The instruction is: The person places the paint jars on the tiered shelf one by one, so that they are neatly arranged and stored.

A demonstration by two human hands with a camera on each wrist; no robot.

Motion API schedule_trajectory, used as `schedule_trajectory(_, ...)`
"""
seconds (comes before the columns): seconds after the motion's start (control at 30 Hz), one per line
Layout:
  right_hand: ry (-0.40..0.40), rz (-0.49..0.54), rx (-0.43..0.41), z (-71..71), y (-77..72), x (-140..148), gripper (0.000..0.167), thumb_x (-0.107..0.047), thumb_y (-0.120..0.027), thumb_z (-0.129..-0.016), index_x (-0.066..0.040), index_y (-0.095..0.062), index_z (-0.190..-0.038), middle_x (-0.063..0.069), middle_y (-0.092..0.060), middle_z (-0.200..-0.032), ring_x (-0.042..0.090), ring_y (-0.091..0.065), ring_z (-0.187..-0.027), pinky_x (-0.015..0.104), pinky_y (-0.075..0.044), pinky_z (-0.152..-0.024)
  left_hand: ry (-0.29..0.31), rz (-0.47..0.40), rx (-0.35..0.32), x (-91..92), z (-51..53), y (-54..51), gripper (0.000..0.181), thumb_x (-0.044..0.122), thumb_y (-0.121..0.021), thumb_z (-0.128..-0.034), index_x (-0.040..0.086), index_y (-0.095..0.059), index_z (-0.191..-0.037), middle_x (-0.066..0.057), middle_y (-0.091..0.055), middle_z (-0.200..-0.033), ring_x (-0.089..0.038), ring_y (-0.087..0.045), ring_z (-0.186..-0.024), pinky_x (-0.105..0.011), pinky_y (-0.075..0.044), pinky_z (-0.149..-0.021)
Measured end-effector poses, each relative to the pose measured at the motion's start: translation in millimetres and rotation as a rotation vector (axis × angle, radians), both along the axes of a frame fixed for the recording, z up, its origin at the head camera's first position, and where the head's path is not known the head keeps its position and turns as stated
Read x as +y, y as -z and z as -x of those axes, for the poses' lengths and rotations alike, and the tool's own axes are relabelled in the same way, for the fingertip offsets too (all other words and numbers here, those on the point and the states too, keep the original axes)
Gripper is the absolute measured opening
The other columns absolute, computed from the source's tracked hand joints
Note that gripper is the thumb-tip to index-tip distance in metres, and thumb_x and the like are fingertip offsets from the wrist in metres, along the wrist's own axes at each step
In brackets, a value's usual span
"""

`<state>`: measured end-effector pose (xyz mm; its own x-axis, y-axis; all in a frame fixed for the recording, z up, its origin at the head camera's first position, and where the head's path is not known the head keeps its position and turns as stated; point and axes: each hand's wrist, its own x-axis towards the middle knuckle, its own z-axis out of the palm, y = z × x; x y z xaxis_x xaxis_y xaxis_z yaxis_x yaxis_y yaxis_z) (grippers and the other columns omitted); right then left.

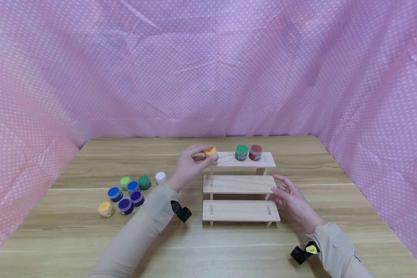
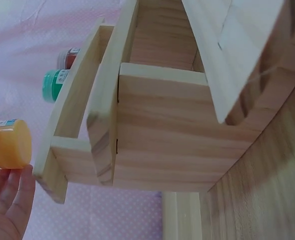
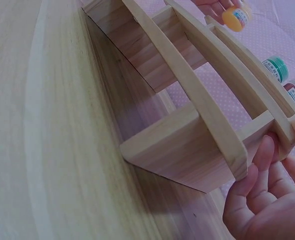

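Yellow jar [image 1: 211, 155], at the left end of the top board of a three-tiered wooden stand [image 1: 239, 184]: the left hand [image 1: 190, 165] pinches it between thumb and fingers, though whether its base touches the board I cannot tell. The right hand [image 1: 292, 201], its fingers curled, grips the right end of the stand's middle board. Further along the top board stand a green jar [image 1: 241, 153] and a red-brown jar [image 1: 255, 153], side by side.

Everything rests on a tabletop [image 1: 239, 249] of pale brown wood grain, its streaks running from side to side and crossed by soft shadows under the forearms. Left of the stand, a loose cluster of lidded jars [image 1: 126, 206] (purple, blue, greens, another yellow) sits directly on the wood, with a white jar [image 1: 161, 178] a little apart, near the left forearm.

Beyond the table's far edge and along both sides hangs a cloth [image 1: 215, 85], pink to lilac with small white dots (creased in several places, with loose folds at the right). Beige sleeves [image 1: 158, 206] cover both forearms, and a black camera [image 1: 181, 211] juts from the left wrist; its counterpart at the right wrist bears a yellow sticker [image 1: 311, 249].
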<state>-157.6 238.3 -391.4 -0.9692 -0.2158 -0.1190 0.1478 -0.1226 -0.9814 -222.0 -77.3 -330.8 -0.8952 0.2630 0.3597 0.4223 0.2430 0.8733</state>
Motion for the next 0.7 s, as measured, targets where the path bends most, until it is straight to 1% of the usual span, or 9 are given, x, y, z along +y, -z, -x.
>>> schedule_trajectory(0.13,-0.001,-0.009,-0.004,0.3,-0.7,-0.3,0.035,-0.007,-0.051,-0.097,-0.027,-0.043,-0.124,-0.009,-0.063,-0.095,0.004,-0.061,-0.082,0.016,-0.052,-0.074,0.020,0.029,-0.028,4.0,3.7,-0.5,0.035,0.010,-0.069,-0.0866,0.004,-0.063,-0.120,-0.011,-0.060,-0.120,-0.024,-0.059,-0.106,-0.028,-0.054,-0.089)
schedule_trajectory(0.27,-0.010,0.014,0.026,0.6,-0.2,-0.6,0.034,-0.006,-0.051,-0.096,-0.029,-0.045,-0.121,-0.009,-0.063,-0.095,0.004,-0.061,-0.083,0.017,-0.053,-0.075,0.019,0.052,-0.092,6.5,5.5,-1.3,0.035,0.014,-0.068,-0.0876,0.008,-0.063,-0.122,-0.008,-0.059,-0.121,-0.024,-0.062,-0.103,-0.027,-0.056,-0.084)
schedule_trajectory(0.37,-0.016,0.014,0.035,0.5,0.6,-1.7,0.034,-0.007,-0.051,-0.096,-0.031,-0.047,-0.120,-0.009,-0.063,-0.094,0.004,-0.061,-0.081,0.016,-0.052,-0.072,0.019,0.074,-0.124,8.3,7.9,-0.8,0.036,0.014,-0.068,-0.0877,0.010,-0.063,-0.123,-0.007,-0.057,-0.123,-0.025,-0.063,-0.102,-0.026,-0.057,-0.081)
schedule_trajectory(0.43,-0.014,0.003,0.031,0.3,1.1,-2.7,0.034,-0.007,-0.052,-0.096,-0.033,-0.047,-0.118,-0.010,-0.064,-0.093,0.003,-0.060,-0.076,0.015,-0.051,-0.069,0.023,0.089,-0.124,9.5,9.7,-0.4,0.036,0.013,-0.068,-0.0874,0.010,-0.063,-0.123,-0.008,-0.057,-0.124,-0.025,-0.063,-0.103,-0.025,-0.057,-0.081)
schedule_trajectory(0.57,-0.007,-0.011,0.021,0.1,2.1,-4.0,0.035,-0.009,-0.053,-0.096,-0.037,-0.047,-0.116,-0.010,-0.064,-0.090,0.001,-0.054,-0.067,0.013,-0.047,-0.061,0.034,0.109,-0.096,11.4,13.6,0.0,0.036,0.010,-0.069,-0.0867,0.007,-0.063,-0.122,-0.009,-0.059,-0.122,-0.026,-0.063,-0.103,-0.024,-0.056,-0.082)
schedule_trajectory(0.7,-0.014,0.014,0.037,0.7,2.9,-3.5,0.035,-0.007,-0.052,-0.096,-0.036,-0.049,-0.116,-0.009,-0.064,-0.092,0.003,-0.058,-0.074,0.014,-0.050,-0.066,0.052,0.112,-0.058,13.4,18.1,-0.6,0.036,0.010,-0.069,-0.0864,0.005,-0.063,-0.121,-0.010,-0.061,-0.118,-0.026,-0.065,-0.101,-0.023,-0.056,-0.081)
